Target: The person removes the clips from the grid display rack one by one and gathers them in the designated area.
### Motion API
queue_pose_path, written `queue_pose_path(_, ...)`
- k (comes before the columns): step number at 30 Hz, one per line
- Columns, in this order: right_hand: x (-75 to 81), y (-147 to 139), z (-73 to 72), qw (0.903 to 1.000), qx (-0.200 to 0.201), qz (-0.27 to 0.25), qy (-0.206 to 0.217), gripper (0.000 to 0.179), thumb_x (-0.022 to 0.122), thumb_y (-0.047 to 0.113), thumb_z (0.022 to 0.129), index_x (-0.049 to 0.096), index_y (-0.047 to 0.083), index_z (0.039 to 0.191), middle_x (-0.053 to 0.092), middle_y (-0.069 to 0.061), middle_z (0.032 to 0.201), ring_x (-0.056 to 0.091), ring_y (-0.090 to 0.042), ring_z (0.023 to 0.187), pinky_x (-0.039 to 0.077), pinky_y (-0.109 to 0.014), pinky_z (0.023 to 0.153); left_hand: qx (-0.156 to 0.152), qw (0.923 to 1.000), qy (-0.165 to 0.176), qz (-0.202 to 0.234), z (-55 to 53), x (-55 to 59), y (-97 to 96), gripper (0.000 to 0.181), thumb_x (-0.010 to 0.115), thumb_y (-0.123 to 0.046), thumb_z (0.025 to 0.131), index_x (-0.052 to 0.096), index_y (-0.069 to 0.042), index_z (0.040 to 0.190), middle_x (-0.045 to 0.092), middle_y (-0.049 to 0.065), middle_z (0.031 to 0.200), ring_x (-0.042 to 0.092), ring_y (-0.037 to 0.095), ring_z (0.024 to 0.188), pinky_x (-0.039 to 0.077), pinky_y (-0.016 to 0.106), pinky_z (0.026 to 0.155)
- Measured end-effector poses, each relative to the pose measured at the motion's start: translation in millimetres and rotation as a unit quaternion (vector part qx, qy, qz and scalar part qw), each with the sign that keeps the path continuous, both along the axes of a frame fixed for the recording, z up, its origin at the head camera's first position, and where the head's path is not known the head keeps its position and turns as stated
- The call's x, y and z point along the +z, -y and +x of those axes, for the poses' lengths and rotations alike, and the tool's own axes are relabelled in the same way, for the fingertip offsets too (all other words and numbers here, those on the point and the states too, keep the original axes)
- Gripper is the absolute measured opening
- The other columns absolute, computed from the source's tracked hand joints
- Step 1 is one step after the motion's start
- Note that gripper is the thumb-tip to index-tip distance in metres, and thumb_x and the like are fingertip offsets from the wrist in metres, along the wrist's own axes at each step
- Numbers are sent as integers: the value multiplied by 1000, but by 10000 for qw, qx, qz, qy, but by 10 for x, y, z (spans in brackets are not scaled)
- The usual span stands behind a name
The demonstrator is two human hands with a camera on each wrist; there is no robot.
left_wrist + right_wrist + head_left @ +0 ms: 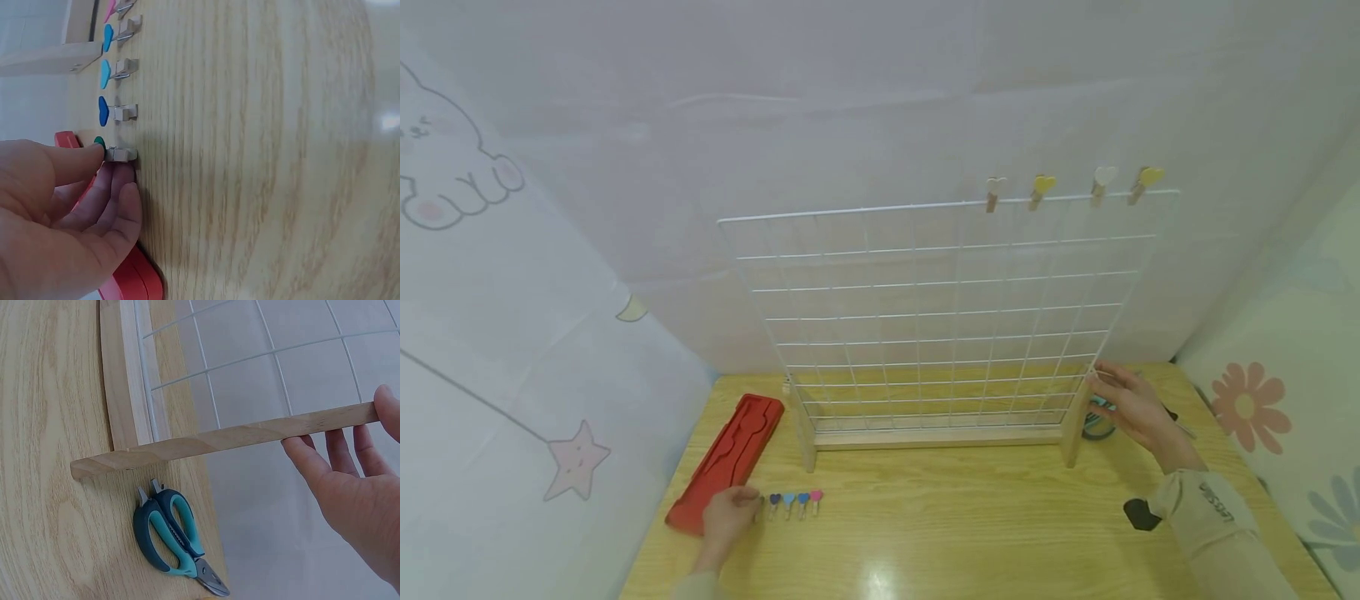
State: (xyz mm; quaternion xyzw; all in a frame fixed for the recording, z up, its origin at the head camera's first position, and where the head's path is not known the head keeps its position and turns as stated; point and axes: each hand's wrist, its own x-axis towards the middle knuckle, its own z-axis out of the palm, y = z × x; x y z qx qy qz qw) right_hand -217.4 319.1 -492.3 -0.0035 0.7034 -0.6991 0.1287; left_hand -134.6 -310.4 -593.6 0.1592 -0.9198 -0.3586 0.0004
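Observation:
At the left of the table, my left hand (730, 515) pinches a small wooden clothespin with a green heart (99, 142), thumb at the heart and fingers below. Beside it stretches a row of heart clothespins: dark blue (104, 111), light blue (105, 74), blue (107, 37) and pink (816, 497). My right hand (1135, 407) grips the right wooden post (219, 439) of a white wire grid rack (917, 317), thumb on one side and fingers on the other. Along the grid's top right are clipped white (992, 196) and yellow (1041, 192) heart clothespins.
A red molded tray (718, 471) lies beside the left hand. Teal-handled scissors (159, 540) rest on the table near the right post. Beside the right sleeve shows a black angular object (1142, 514). Printed cloth walls (850, 108) enclose the table.

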Motion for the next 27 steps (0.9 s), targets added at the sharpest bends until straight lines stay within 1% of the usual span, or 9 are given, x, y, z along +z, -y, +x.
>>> queue_pose_path(4,-9,-1,-3,10000,-30,-66,3,78,50,24,101,-3,-5,150,-10,-33,152,49,9,99,49,-24,91,-52,9999,9,-163,-21,-36,-1,17,68,-8,84,69,4,94,70,14,86,64,29,80,50,42,70)
queue_pose_path(7,-10,-1,-3,10000,-31,-94,14,78,50,24,101,-3,-5,150,-10,-33,152,50,9,100,49,-23,90,-63,9999,26,-146,-38,-49,-2,17,67,-7,84,69,5,95,70,14,85,64,31,82,51,45,71)
queue_pose_path(9,-7,-1,-3,9999,-24,-99,25,78,50,24,101,-4,-5,150,-10,-33,152,50,9,100,49,-23,91,-58,9999,39,-115,-44,-49,-6,16,67,-6,85,69,5,96,70,14,85,65,31,81,51,43,70)
queue_pose_path(13,9,5,-1,10000,-18,-46,57,78,50,25,101,-3,-4,151,-10,-32,153,47,6,102,49,-23,91,-34,10000,-1,-36,-54,-48,-21,14,65,-2,85,68,7,96,69,16,85,65,29,78,52,36,62)
queue_pose_path(15,19,8,-1,10000,-26,-10,80,78,50,25,101,-3,-4,151,-9,-31,153,45,1,108,48,-23,92,-11,10000,-49,-72,-59,-55,-28,13,64,1,86,68,7,97,69,18,86,65,30,78,52,35,61)
queue_pose_path(18,33,12,0,9999,-32,40,101,79,50,26,101,-3,-3,151,-9,-31,154,39,-16,121,48,-24,94,11,9997,-141,-181,-71,-69,-42,14,62,4,86,68,7,98,68,22,91,64,36,84,54,41,65)
queue_pose_path(21,43,21,2,9999,-34,45,102,78,50,26,101,-3,-3,151,-10,-30,154,27,-32,132,47,-25,95,33,9993,-229,-289,-82,-90,-58,16,60,6,85,67,7,100,68,24,94,63,40,89,53,46,70)
queue_pose_path(23,46,28,6,9999,-42,17,107,78,50,26,101,-2,-3,151,-9,-30,153,21,-35,135,47,-25,95,-4,9991,-308,-302,-83,-107,-61,17,59,6,86,66,8,101,67,25,95,63,41,89,53,48,71)
queue_pose_path(27,53,42,17,9998,-83,-74,138,76,51,25,101,1,-3,151,-6,-30,153,24,-32,133,47,-25,94,44,9966,-682,-458,-43,-116,-79,16,60,3,88,66,11,100,67,26,93,63,39,84,53,48,69)
